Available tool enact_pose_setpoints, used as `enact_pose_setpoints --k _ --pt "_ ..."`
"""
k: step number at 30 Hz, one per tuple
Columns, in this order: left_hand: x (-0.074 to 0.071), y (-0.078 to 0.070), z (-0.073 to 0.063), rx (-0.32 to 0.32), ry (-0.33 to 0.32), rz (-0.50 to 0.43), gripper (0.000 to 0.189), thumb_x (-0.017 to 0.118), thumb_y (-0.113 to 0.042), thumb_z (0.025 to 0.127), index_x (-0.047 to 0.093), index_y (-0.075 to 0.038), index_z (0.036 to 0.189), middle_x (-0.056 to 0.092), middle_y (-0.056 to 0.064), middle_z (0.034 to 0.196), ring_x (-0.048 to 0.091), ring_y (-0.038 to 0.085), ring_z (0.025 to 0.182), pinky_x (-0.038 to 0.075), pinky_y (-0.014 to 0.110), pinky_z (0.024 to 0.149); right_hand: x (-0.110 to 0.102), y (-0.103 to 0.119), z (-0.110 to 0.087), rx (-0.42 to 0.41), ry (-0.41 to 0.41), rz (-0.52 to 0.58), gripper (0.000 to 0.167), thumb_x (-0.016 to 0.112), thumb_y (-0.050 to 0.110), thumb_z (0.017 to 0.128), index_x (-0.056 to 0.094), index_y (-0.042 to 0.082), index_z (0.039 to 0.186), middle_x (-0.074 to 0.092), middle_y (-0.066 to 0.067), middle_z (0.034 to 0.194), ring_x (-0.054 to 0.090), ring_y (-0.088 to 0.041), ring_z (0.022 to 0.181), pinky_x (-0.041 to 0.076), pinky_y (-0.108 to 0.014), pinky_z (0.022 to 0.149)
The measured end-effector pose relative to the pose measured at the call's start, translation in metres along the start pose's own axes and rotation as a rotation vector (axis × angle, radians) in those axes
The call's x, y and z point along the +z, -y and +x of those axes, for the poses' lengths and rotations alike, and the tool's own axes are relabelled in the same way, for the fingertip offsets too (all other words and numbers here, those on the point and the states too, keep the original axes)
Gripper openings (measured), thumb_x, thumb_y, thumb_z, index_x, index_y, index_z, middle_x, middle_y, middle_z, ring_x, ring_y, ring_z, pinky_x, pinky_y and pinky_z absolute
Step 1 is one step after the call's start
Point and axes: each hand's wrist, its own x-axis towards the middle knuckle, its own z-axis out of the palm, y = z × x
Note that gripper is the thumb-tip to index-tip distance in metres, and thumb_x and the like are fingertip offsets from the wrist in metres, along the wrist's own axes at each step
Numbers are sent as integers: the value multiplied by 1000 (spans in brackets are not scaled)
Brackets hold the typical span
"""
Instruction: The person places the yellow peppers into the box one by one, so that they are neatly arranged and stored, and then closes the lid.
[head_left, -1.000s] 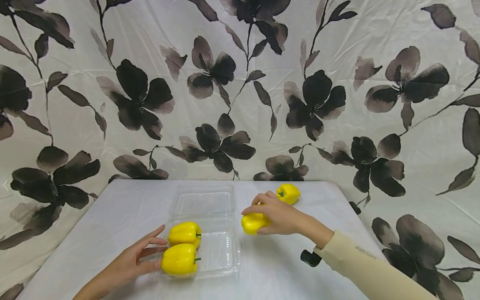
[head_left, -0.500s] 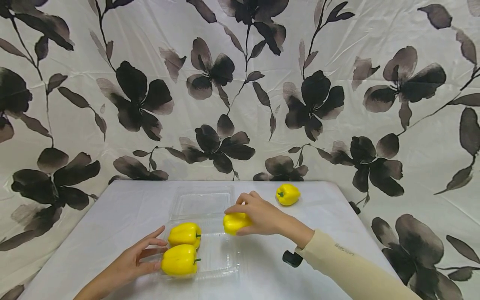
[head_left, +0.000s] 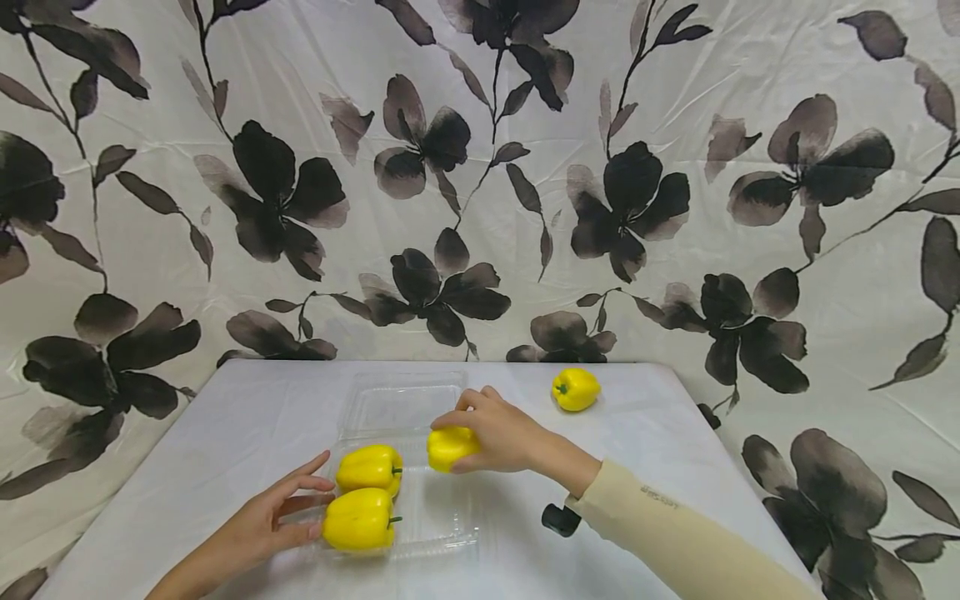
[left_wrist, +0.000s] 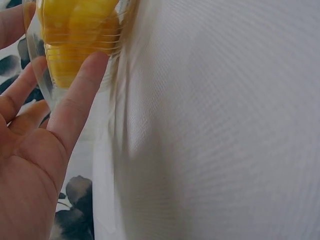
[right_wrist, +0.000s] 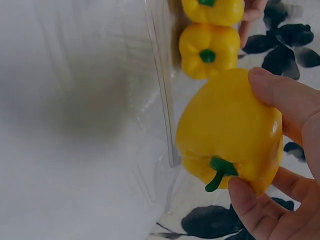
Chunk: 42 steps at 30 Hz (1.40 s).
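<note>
My right hand grips a yellow bell pepper above the right part of a clear plastic clamshell box. In the right wrist view thumb and fingers hold this pepper with its green stem showing. Two more yellow bell peppers lie in the box's left half, a rear one and a front one. At the box's left wall my left hand has its fingers extended. In the left wrist view the fingers of that hand touch the ribbed clear wall, peppers visible through it.
Another yellow bell pepper lies at the back right of the white-covered table. The box's lid lies open toward the back. A flower-printed cloth hangs behind the table.
My right hand has carried its pepper leftward, from right of the box to above it. The left hand and the two peppers in the box have stayed in place.
</note>
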Motion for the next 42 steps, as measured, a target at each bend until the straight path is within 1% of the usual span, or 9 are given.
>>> enact_pose_setpoints --k 6,12,16,19,26,32,35,39,42 --pt "1 0 2 -63 -8 -5 47 79 -28 98 59 -12 138 13 22 176 58 46 135 62 44 98 9 7 9 5 10 5 57 89 47 86 70 34 139 62 0 122 48 -16 105 48 -22 84" --pt "1 1 2 -51 0 -7 48 78 -26 98 58 -11 139 13 24 176 58 47 135 61 47 98 14 16 15 10 17 9 57 88 47 87 69 34 139 61 1 123 47 -16 105 47 -20 83" --pt "0 1 2 -60 -2 -9 47 78 -27 98 58 -11 138 13 23 176 57 48 136 62 47 98 18 21 19 13 19 9 58 88 47 87 69 34 140 61 1 122 46 -15 103 46 -19 81" --pt "0 1 2 -55 -3 -9 47 77 -26 99 58 -10 138 12 24 176 57 49 136 62 48 98 21 23 21 17 23 4 58 88 48 87 69 34 140 61 0 122 46 -15 101 46 -19 79" --pt "0 2 2 -40 4 -18 47 77 -24 99 57 -9 139 10 25 176 55 51 136 62 46 96 27 21 23 39 32 -2 57 87 48 87 69 34 140 61 1 121 46 -14 99 45 -18 77" --pt "1 1 3 -49 -10 -6 47 78 -26 98 59 -10 138 13 23 176 58 49 135 61 49 98 30 20 23 59 41 -2 57 88 47 87 70 32 140 62 1 121 47 -14 100 46 -19 77" --pt "1 1 2 -45 -10 -5 47 78 -26 98 59 -11 138 13 23 176 59 48 135 61 48 99 33 18 24 68 44 -9 57 87 48 87 70 33 139 62 1 121 47 -14 100 46 -19 78" --pt "1 0 1 -25 -5 -4 48 78 -25 98 58 -11 139 14 24 176 59 48 134 61 45 99 37 16 25 71 44 -12 57 87 48 87 70 33 139 62 1 121 47 -14 100 46 -18 78" --pt "1 0 1 -6 0 -1 48 78 -24 98 57 -10 139 14 26 175 59 49 134 61 46 98 39 16 27 63 42 -12 57 87 48 88 70 33 139 62 1 122 47 -14 100 46 -18 77"
